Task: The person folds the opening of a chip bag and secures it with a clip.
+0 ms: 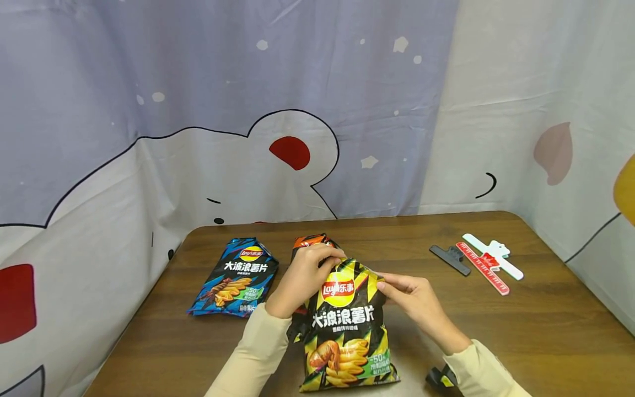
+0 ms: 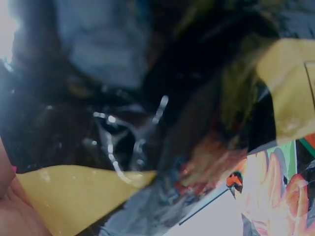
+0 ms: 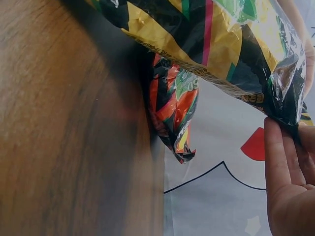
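Note:
A yellow-and-black chip bag [image 1: 342, 325] stands front and centre on the wooden table, its printed front towards me. My left hand [image 1: 308, 273] grips its top left corner. At the top right corner my right hand [image 1: 415, 300] pinches the edge between thumb and fingers. In the right wrist view, my right hand [image 3: 290, 177] has its fingertips at the crimped corner of the yellow-and-black bag [image 3: 221, 44]. Shiny black and yellow film of the chip bag [image 2: 74, 142] fills most of the left wrist view.
Behind the held bag is a red-orange chip bag [image 1: 312, 240], largely covered. A blue chip bag [image 1: 238, 278] lies to the left. Black [image 1: 450, 259], red [image 1: 482, 267] and white [image 1: 511, 268] bag clips lie at the right. A dark object [image 1: 439, 379] sits by my right sleeve.

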